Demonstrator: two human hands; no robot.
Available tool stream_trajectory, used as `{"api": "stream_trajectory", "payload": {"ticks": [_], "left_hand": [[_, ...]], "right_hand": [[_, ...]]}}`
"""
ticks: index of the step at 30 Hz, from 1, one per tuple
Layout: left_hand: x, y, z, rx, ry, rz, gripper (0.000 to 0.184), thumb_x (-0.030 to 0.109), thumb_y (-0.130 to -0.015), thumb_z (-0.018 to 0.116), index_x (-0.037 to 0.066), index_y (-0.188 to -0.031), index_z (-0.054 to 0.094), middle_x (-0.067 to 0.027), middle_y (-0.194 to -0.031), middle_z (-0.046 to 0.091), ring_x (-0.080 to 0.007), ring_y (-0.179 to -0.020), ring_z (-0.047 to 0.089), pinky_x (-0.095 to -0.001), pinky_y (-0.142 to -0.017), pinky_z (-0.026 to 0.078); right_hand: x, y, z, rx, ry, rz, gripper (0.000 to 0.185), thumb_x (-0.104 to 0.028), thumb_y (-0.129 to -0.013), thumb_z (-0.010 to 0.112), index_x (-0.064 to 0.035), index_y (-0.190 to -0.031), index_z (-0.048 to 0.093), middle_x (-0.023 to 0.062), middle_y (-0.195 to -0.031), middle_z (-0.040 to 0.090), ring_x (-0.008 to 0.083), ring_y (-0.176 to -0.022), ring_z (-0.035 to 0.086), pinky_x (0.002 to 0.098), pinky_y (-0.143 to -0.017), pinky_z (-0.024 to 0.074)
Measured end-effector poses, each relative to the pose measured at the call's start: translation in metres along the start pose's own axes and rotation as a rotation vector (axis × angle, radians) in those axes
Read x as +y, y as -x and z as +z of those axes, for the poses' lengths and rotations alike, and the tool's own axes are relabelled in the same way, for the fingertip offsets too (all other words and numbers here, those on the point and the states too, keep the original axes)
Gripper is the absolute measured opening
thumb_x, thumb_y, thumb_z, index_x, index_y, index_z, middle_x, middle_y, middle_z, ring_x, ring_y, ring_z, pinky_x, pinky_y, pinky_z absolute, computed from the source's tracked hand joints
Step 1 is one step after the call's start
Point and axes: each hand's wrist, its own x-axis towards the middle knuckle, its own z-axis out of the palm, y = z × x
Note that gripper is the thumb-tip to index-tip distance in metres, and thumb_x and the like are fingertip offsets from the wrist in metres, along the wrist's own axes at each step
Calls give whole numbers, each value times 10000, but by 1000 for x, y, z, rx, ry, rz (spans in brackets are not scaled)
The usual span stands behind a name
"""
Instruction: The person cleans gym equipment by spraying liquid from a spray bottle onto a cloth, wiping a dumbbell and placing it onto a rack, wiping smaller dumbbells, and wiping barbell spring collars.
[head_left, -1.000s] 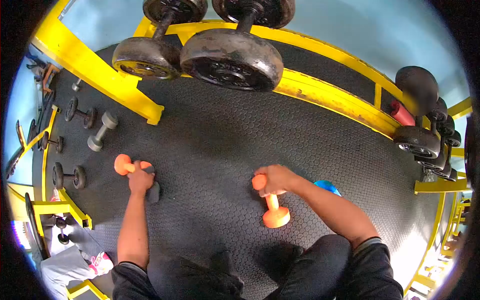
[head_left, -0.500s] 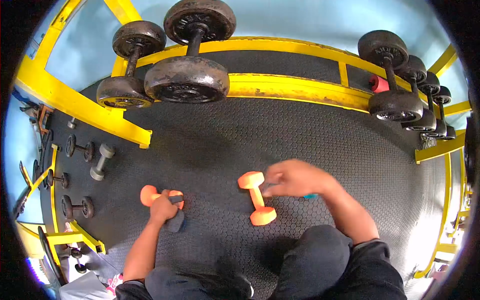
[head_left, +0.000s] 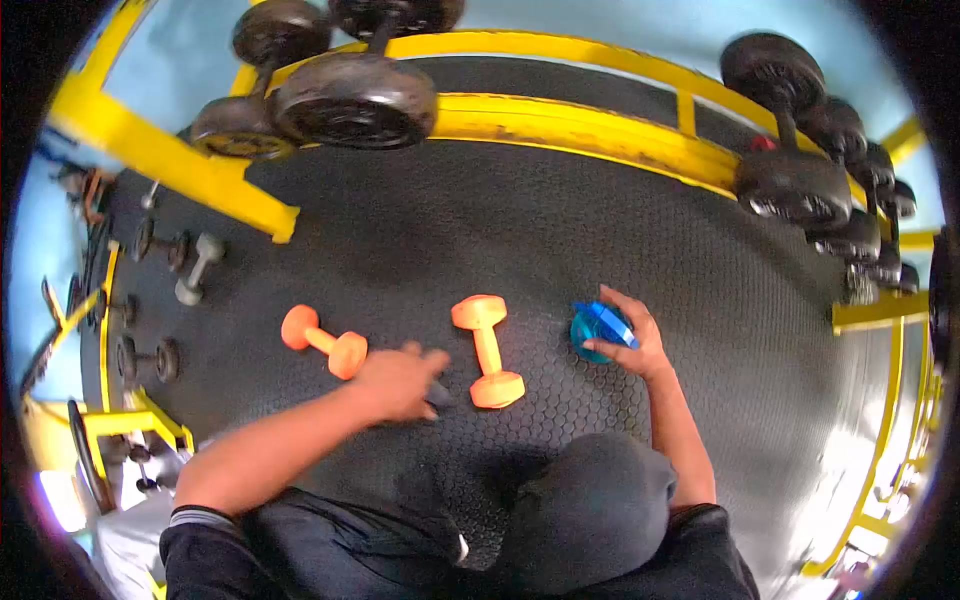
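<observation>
My right hand [head_left: 640, 335], at the right, is closed around a blue bottle [head_left: 588, 335] with a long blue top, seemingly a spray bottle, seen from above. My left hand [head_left: 395, 382] hovers low over the floor between two orange dumbbells, slightly blurred. A dark grey cloth [head_left: 437, 398] shows between its thumb and fingers, mostly hidden by the hand. One orange dumbbell [head_left: 322, 342] lies slanted just beyond the left wrist. The other orange dumbbell [head_left: 487, 350] lies between my hands, untouched.
A yellow rack [head_left: 580, 120] curves across the far side, bearing large black dumbbells [head_left: 355, 100] at left and more black dumbbells [head_left: 795, 190] at right. A grey dumbbell [head_left: 200, 268] and several black ones lie on the black rubber floor [head_left: 600, 220] at left.
My left hand has left the left orange dumbbell and moved right with the dark cloth. My right hand has moved away from the middle dumbbell and taken hold of the blue bottle. The view has shifted.
</observation>
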Motion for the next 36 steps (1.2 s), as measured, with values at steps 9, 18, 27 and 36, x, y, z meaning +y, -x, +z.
{"api": "stream_trajectory", "payload": {"ticks": [9, 18, 27, 36], "left_hand": [[70, -57, 56, 116, 306, -6, 784, 488, -766, 677, 207, -1400, 311, -211, -1096, 588, -357, -1011, 601, -460, -835, 497], [13, -72, -35, -193, 1464, 294, 768, 178, -732, 767, 116, -1393, 380, -51, -1257, 537, -197, -1154, 498, -348, -1010, 373], [9, -91, -2, -197, 1470, 357, 829, 112, -698, 782, 95, -1406, 350, -47, -1310, 492, -204, -1253, 398, -363, -1067, 285], [7, -89, 1, -186, 1611, 333, 794, 101, -709, 776, 124, -1392, 373, -55, -1273, 517, -213, -1188, 466, -364, -1023, 348]], "right_hand": [[-40, 12, 4, -216, -33, -334, 626, -235, -607, 658, -33, -1189, 551, 205, -1096, 590, 376, -1029, 567, 433, -925, 446], [-90, 29, -45, -505, -310, -3, 665, -246, -617, 654, -52, -1235, 501, 194, -1154, 573, 371, -1065, 554, 428, -926, 439], [-80, 17, -26, -744, -84, -7, 716, -275, -649, 664, -44, -1291, 448, 199, -1157, 572, 359, -1067, 543, 433, -935, 423], [-4, 43, -28, 241, -103, 225, 690, -123, -658, 671, -46, -1304, 441, 117, -1123, 566, 240, -932, 594, 360, -823, 494]]}}
